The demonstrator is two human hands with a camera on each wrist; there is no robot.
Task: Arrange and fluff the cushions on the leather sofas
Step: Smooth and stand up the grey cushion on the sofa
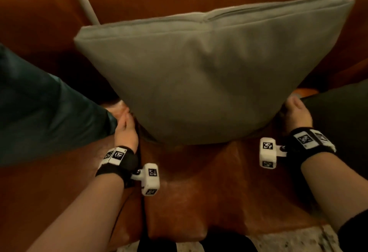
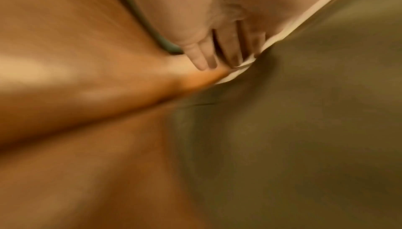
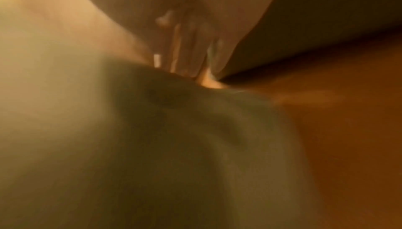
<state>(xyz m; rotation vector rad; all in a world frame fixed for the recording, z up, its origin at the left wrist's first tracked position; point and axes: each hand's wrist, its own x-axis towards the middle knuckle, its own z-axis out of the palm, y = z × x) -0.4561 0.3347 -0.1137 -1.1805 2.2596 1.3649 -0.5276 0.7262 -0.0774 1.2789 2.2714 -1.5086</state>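
Tan leather sofa [image 1: 189, 182] fills the view, and you've got the grey cushion [image 1: 209, 76] upright against its backrest, left hand [image 1: 125, 130] and right hand [image 1: 296, 114] flat-fingered at its lower corners, mid-fluff I'd say, so next squeeze inward and plump evenly.

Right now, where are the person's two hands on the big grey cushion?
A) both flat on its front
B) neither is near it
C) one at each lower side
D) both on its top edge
C: the left hand and right hand flank the bottom of the grey cushion, one at each lower side.
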